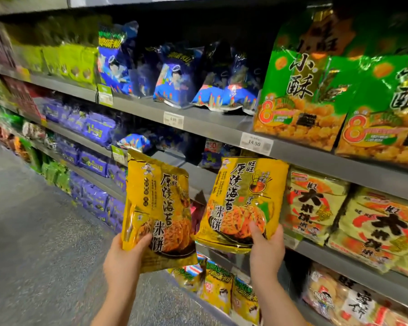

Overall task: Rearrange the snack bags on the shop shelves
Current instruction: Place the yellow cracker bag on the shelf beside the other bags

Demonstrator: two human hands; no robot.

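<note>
Head view: two matching yellow rice-cracker bags held up in front of the shop shelves. The left hand (125,252) grips the left yellow bag (158,208) at its lower left corner, thumb across the front and fingers hidden behind. The right hand (266,248) holds the right yellow bag (243,201) by its bottom edge in the same way, thumb on the printed face. Both bags are upright, slightly tilted, near each other but apart, and clear of any shelf.

The step in hand appears to be placing this pair. To do it well, each bag should go in one at a time, base first, face forward and upright, into a bare stretch of the second shelf (316,254). That stretch seems to lie behind the bags, though it is dark and partly hidden.

The upper shelf (210,130) carries lime-green bags (66,60) at far left, blue bags (174,83) in the middle, several slumped, and large green bags (304,95) at right. The second shelf holds purple packs (99,128) at left and pale cracker packs (316,203) at right. Small yellow packs (219,295) stand on the shelf below the hands.
</note>
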